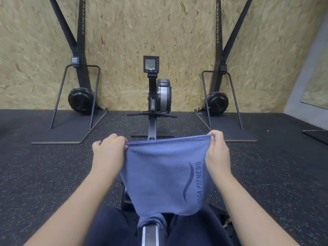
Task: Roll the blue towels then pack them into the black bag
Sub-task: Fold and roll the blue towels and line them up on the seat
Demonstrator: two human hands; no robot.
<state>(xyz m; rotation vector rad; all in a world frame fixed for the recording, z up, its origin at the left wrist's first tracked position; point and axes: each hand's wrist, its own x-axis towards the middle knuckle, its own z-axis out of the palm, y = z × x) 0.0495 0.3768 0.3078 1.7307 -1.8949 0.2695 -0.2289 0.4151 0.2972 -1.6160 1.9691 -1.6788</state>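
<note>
A blue towel (159, 174) printed "YOGA FITNESS" hangs stretched in front of me, folded double along its top edge. My left hand (108, 150) pinches the top left corner and my right hand (217, 150) pinches the top right corner. The towel's lower end drapes onto the metal rail (150, 235) of the rowing machine between my legs. No black bag shows in this view.
The rowing machine (159, 93) with its monitor stands straight ahead against the chipboard wall. A ski machine on a flat base stands at the left (78, 96) and another at the right (218, 102). Black speckled rubber floor (44, 174) lies all around.
</note>
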